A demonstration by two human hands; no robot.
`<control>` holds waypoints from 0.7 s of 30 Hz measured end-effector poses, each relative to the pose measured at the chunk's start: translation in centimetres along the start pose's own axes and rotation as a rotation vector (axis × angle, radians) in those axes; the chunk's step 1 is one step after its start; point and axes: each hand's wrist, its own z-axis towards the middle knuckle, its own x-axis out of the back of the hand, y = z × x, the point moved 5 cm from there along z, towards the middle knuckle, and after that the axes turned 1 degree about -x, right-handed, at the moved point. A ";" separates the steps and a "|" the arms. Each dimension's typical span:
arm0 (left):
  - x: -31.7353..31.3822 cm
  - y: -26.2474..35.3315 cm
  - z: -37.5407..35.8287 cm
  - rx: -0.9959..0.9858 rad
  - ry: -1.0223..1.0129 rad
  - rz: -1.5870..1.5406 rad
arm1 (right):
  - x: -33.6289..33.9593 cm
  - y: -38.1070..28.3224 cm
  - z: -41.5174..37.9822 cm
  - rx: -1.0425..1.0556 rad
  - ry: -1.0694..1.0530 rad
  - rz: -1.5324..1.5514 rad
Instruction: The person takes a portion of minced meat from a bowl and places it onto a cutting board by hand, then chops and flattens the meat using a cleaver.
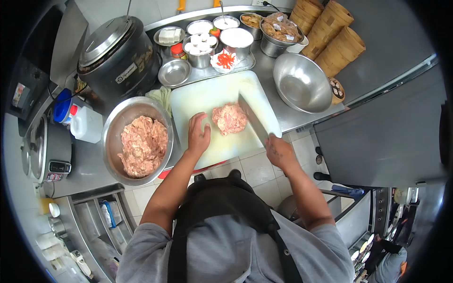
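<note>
A mound of pink minced meat [229,119] lies on the white cutting board [214,150]. Just left of the mound, my left hand [199,134] is over the board with its fingers apart and nothing in it. My right hand [279,151] grips the handle of a cleaver [253,120] at the board's right edge. The broad blade points away from me, to the right of the meat. More minced meat [144,146] fills much of a large steel bowl [109,155] left of the board.
Behind the board, a tray [200,73] carries bowls of ingredients. An empty steel bowl [302,82] and bamboo steamers [340,51] stand at right. A large cooker [115,59] and white jug [87,125] are at left. Another person [390,266] appears at lower right.
</note>
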 end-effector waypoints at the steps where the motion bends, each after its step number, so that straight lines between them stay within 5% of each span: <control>1: 0.2 0.0 -0.2 -0.033 0.005 -0.004 | 0.1 0.3 -0.6 -0.006 -0.009 0.010; 3: 0.1 -0.4 0.3 -0.028 0.048 -0.012 | 2.1 0.1 -0.8 -0.003 -0.001 0.019; 7: 0.0 -0.6 -0.6 0.034 0.031 0.002 | 3.0 -2.8 -1.4 -0.063 0.373 0.177; 11: 0.3 -0.7 -1.0 0.038 0.007 0.013 | -1.9 1.6 0.4 -0.037 -0.065 0.041; 14: 0.3 -0.7 -1.0 0.047 0.015 0.018 | 4.8 -1.8 -1.8 -0.064 0.008 0.117; 17: 0.0 -0.5 -0.7 0.057 0.015 0.006 | 1.5 -1.4 -0.8 -0.039 0.414 0.198; 21: 0.1 -1.4 -0.9 0.060 0.024 0.011 | -0.4 0.5 -0.1 0.046 0.039 -0.027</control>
